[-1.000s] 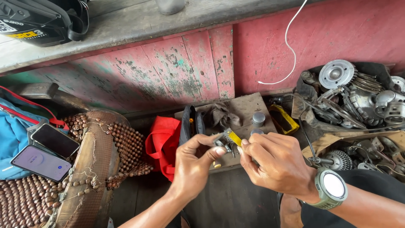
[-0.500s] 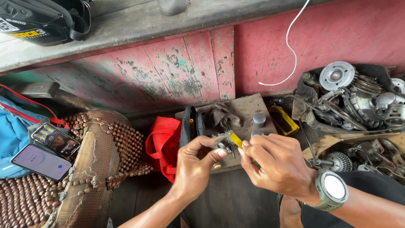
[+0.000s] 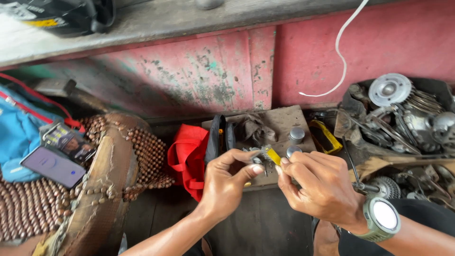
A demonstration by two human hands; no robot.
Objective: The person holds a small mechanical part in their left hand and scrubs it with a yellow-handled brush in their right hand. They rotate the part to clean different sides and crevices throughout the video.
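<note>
peeling red boards [image 3: 189, 71] back us. our left hand [image 3: 227, 182] and right hand [image 3: 324, 187] both pinch a small metal part with a yellow tab [image 3: 265, 155]; we'd keep it steady and work gently.

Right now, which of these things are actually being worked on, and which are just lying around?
In use:
left hand
right hand
small metal part with a yellow piece, pinched between both hands

Lying about:
red bag
two phones
blue bag
beaded seat cover
pile of engine parts
two metal caps
white cord
</note>
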